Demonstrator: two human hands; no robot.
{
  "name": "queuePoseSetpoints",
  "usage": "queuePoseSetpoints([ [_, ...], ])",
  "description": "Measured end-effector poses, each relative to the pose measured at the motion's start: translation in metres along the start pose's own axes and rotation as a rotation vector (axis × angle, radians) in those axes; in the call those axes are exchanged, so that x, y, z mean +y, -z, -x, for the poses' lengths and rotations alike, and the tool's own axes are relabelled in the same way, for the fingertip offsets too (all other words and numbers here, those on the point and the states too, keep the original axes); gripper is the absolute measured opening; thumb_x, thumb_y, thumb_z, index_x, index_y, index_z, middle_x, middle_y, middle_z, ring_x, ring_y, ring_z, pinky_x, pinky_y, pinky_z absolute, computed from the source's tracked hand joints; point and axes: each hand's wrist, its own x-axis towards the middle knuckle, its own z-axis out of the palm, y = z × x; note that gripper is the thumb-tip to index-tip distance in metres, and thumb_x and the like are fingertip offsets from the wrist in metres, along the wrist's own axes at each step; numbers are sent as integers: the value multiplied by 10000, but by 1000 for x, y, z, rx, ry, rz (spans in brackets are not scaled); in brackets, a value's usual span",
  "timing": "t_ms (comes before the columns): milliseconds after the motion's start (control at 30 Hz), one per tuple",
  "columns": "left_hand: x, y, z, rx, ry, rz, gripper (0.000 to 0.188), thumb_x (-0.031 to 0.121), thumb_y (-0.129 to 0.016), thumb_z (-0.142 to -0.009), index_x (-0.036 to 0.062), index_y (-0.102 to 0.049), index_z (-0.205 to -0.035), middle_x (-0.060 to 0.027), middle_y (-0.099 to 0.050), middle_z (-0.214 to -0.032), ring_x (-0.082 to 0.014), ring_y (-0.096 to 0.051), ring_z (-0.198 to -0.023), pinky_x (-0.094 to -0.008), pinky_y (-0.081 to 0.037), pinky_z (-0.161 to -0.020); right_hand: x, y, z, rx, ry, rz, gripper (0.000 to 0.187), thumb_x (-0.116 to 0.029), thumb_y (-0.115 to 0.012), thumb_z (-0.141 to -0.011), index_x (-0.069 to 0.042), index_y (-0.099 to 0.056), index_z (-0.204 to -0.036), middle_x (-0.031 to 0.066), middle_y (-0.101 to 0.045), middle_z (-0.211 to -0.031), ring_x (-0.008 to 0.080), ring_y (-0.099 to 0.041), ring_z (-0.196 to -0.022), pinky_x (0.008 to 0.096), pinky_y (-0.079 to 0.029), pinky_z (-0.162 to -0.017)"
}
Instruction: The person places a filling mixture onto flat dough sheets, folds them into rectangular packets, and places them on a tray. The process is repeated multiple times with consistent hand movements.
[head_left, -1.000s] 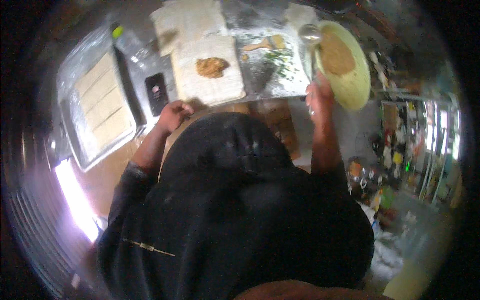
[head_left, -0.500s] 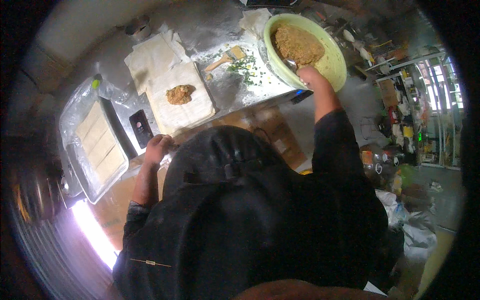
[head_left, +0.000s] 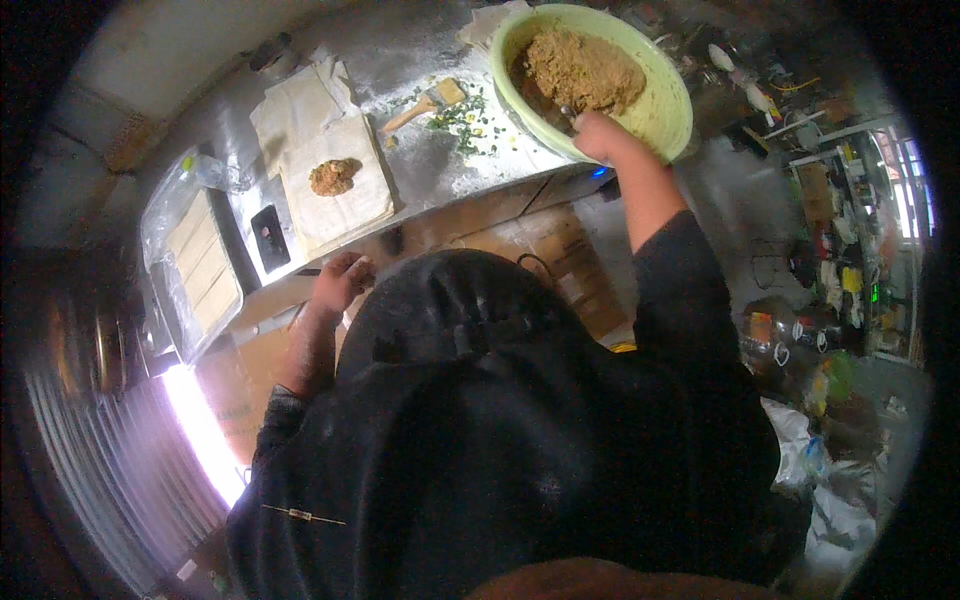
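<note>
Lowered since the earlier frame, the spoon [head_left: 567, 111] is held inside the green bowl [head_left: 668, 128], against the brown filling [head_left: 590, 72], by closed fingers of the right hand [head_left: 600, 137]. Scooping is best done with the near rim cleared by the wrist. Under blur, whether anything is pinched by the left hand [head_left: 341, 284] cannot be told. The lump [head_left: 332, 177] on pale sheets [head_left: 360, 203] is separated from the bowl by a brush [head_left: 425, 105] and green scraps [head_left: 474, 121].
</note>
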Motion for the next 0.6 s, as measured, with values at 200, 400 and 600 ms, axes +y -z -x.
queuePoseSetpoints([
  [200,1,-29,23,-1,-35,-105,264,279,-652,-1001,25,-663,-1069,-54,-691,-920,-141,-627,-768,-286,-492,-685,4,6,-24,-158,-70,-243,290,-229,-573,-905,15,-710,-980,190,-724,-854,347,-705,-693,460,-557,-661],
  [400,31,-49,34,-33,-79,-188,311,277,-682,-981,1,-652,-1123,-70,-695,-950,-146,-641,-815,-287,-497,-716,9,32,53,238,-53,-176,646,-575,-522,-959,7,-695,-1180,226,-735,-1063,342,-721,-981,470,-532,-911],
  [600,94,-105,19,-269,-224,-298,452,269,-777,-906,-23,-629,-1218,-95,-681,-1088,-170,-638,-1029,-310,-522,-864,-123,52,113,479,430,-923,305,-244,-682,-956,-35,-665,-1179,154,-700,-1245,218,-687,-1028,375,-535,-929],
])
